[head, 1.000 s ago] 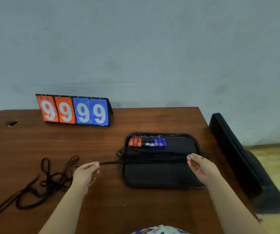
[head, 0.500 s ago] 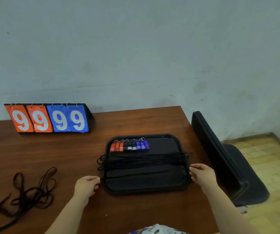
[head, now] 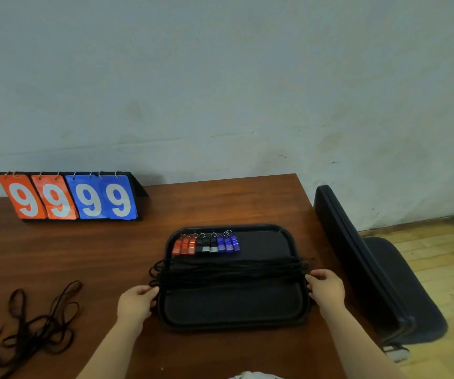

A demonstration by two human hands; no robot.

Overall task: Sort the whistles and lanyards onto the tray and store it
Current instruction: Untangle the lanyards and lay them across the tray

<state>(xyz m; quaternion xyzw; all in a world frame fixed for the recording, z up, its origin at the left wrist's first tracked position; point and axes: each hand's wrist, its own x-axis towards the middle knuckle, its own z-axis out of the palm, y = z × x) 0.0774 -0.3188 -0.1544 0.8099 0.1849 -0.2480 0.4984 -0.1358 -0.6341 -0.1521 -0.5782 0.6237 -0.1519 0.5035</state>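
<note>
A black tray [head: 232,320] lies on the brown table. Along its far edge sit several whistles [head: 205,245] in a row: orange, black, then blue. A bundle of black lanyards [head: 228,272] is stretched across the tray's middle, with ends hanging over both rims. At the tray's left rim my left hand [head: 137,302] pinches the end of the nearest lanyard. My right hand [head: 327,288] pinches the other end at the right rim. More black lanyards [head: 33,328] lie tangled on the table at the far left.
An orange and blue flip scoreboard [head: 70,198] reading 9999 stands at the back left against the wall. A black chair [head: 379,272] stands close to the table's right edge [head: 330,258]. Yellow wood floor shows at the right.
The lanyard stretched between my hands has come down across the tray, at the bundle's near edge. Both hands have moved to the tray's rims, and the view has swung right.
</note>
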